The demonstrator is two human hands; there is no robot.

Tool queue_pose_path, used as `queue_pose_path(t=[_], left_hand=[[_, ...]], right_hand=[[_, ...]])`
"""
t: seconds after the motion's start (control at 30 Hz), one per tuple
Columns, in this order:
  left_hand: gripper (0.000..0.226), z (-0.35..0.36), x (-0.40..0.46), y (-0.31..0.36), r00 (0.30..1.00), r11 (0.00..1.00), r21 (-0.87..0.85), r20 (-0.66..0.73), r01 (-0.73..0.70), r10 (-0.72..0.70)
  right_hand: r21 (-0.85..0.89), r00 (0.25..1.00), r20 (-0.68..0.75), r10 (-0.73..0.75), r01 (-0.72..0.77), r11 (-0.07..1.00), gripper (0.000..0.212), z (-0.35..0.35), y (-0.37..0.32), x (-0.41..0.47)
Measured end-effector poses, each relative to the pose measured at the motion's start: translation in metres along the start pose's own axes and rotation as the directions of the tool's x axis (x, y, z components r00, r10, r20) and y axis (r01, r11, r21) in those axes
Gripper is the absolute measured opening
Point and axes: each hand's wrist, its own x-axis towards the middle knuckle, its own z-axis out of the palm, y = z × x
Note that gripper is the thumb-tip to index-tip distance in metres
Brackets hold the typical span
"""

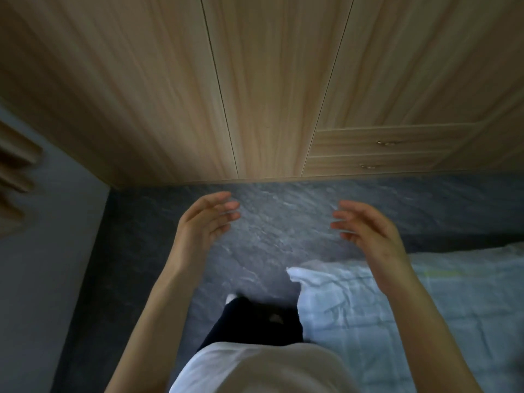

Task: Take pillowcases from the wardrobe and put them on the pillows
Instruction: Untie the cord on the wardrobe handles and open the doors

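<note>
A light wooden wardrobe (pixel 269 80) fills the upper part of the view, its tall doors closed. My left hand (pixel 205 219) and my right hand (pixel 365 228) are both raised in front of me over the dark floor, palms facing each other, fingers apart and slightly curled, holding nothing. Both hands are short of the wardrobe's base, not touching it. No pillowcase or pillow shows clearly.
Two drawers with small metal handles (pixel 388 143) sit low in the wardrobe at the right. A bed with pale blue-white bedding (pixel 425 302) lies at the lower right, its corner by my legs. A grey wall (pixel 42 251) and a curtain (pixel 14 171) stand on the left.
</note>
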Motion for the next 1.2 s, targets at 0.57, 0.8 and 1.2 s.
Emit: queue_pose_path(t=[0.57,0.8,1.2], left_hand=[[0.023,0.066,0.261,0.085,0.900,0.955,0.295,0.414,0.009,-0.137],[0.023,0.128,0.310,0.081,0.813,0.926,0.376,0.537,0.009,-0.226],[0.021,0.311,0.361,0.059,0.701,0.901,0.432,0.651,-0.028,-0.291]], right_hand=[[0.141,0.925,-0.371,0.089,-0.038,0.989,0.021,0.043,-0.037,0.188],[0.187,0.849,-0.518,0.103,-0.005,0.982,0.021,0.015,-0.046,0.209],[0.234,0.695,-0.705,0.139,0.043,0.971,0.026,-0.112,-0.051,0.263]])
